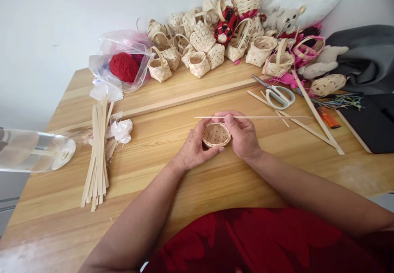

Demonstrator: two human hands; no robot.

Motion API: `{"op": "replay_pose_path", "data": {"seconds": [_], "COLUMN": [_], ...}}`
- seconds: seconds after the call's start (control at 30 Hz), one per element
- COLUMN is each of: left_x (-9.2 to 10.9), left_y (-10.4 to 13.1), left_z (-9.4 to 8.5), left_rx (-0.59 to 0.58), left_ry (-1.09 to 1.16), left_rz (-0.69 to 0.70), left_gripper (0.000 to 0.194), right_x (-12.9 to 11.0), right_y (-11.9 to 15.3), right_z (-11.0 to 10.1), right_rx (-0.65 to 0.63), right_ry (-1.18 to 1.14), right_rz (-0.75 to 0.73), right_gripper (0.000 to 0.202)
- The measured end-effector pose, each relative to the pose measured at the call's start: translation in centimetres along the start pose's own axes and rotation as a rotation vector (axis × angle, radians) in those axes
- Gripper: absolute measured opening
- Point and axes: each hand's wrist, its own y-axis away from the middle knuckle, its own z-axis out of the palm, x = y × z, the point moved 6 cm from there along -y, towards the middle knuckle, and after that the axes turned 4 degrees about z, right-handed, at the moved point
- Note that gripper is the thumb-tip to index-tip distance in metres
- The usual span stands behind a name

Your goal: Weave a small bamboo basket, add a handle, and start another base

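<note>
At the left edge, a clear bottle (37, 150) is seen lying on its side beside the wooden table (147, 178). A bundle of pale strips (99, 154) is laid on the table, with a plastic bag of red yarn (124, 67) behind it. Near the table's middle, a small round woven basket (216, 135) is held by the left hand (197, 144), fingers curved part-open around its side, thumb along the near rim. Just right of it, a thin strip (264, 117) is pinched between thumb and fingers of the right hand (241, 135), running sideways past the basket's far rim. Small baskets (199, 64) are piled along the back. Farther right, scissors (278, 94) are placed, blades slightly parted, near loose strips (317, 111).
</note>
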Motion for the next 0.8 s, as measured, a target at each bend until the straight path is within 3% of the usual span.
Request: {"op": "replay_pose_path", "data": {"seconds": [0.23,0.37,0.57,0.8], "left_x": [0.03,-0.19,-0.23,0.03], "left_y": [0.35,0.55,0.66,0.36], "left_z": [-0.12,-0.06,0.28,0.29], "left_rx": [0.029,-0.004,-0.069,-0.068], "left_ry": [-0.001,-0.016,-0.039,-0.009], "left_rz": [0.094,0.085,0.049,0.038], "left_gripper": [0.085,0.084,0.099,0.088], "right_x": [0.06,0.37,0.62,0.50], "right_y": [-0.36,-0.69,-0.65,-0.25], "right_z": [-0.62,-0.89,-0.88,-0.32], "right_rx": [0.035,0.044,0.059,0.030], "right_ry": [-0.055,-0.124,-0.159,-0.166], "right_rz": [-0.005,0.020,0.068,0.070], "right_gripper": [0.026,0.026,0.031,0.030]}}
